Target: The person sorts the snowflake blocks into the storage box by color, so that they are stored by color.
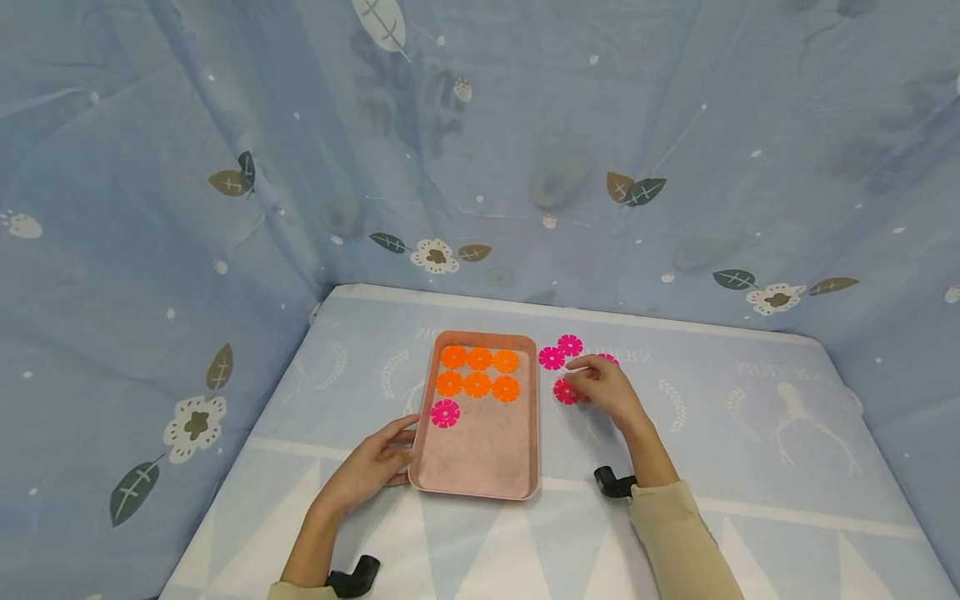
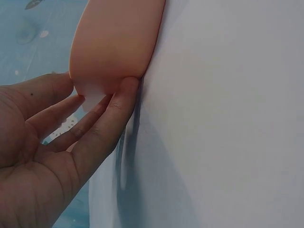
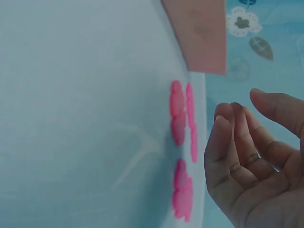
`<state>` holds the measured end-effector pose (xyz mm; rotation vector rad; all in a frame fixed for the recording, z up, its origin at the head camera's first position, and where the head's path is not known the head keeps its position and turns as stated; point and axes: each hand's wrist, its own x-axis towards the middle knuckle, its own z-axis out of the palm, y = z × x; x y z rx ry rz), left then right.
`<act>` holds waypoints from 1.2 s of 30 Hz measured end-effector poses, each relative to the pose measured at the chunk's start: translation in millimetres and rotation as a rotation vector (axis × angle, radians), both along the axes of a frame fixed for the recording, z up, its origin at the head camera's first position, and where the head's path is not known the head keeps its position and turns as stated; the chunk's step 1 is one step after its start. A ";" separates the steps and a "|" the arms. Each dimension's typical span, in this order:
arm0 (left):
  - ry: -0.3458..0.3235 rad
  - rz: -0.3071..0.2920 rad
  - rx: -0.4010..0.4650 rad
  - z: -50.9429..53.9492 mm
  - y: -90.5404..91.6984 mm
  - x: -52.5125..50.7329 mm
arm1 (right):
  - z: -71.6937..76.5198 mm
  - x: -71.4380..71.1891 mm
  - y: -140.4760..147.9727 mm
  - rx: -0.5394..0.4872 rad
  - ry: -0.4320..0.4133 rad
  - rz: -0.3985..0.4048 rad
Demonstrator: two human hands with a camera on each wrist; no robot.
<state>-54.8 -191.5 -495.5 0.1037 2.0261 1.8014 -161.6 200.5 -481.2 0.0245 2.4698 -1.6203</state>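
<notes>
A pink-orange tray (image 1: pixel 487 467) holds several orange notched discs (image 1: pixel 477 384) in two rows at its far end, with one pink disc (image 1: pixel 445 413) below them on the left. My left hand (image 1: pixel 367 468) rests against the tray's left side; in the left wrist view, the fingertips (image 2: pixel 127 84) touch the tray's outer wall (image 2: pixel 118 42). To the right of the tray, my right hand (image 1: pixel 609 392) hovers over several pink discs (image 1: pixel 552 358) on the table, partly hiding some. In the right wrist view, this hand (image 3: pixel 261 166) has bent fingers, a gap to the thumb and nothing held.
A pale blue and white patterned cloth (image 1: pixel 750 467) covers the table. Blue patterned fabric (image 1: pixel 525 167) hangs behind and at both sides. A black device is on each wrist, the left one (image 1: pixel 354 577) near the front edge of the view.
</notes>
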 end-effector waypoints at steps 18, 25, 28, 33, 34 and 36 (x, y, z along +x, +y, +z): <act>0.001 0.012 -0.028 0.6 0.5 -0.4 | -25.3 2.6 2.0 0.251 -0.027 -0.076; 0.001 0.006 -0.023 1.2 0.1 -0.4 | -28.4 3.3 -0.8 0.327 -0.014 -0.065; -0.002 0.007 -0.019 1.3 0.1 -0.7 | -27.5 2.7 -1.1 0.332 -0.016 -0.068; -0.005 0.003 -0.012 0.9 -0.3 -0.9 | -25.6 2.3 -1.0 0.302 -0.037 -0.090; -0.005 0.001 -0.011 0.8 -0.4 -0.9 | -25.3 2.2 -1.0 0.287 -0.042 -0.096; -0.006 -0.002 -0.007 0.5 -0.7 -0.9 | -24.6 2.2 -0.5 0.263 -0.045 -0.099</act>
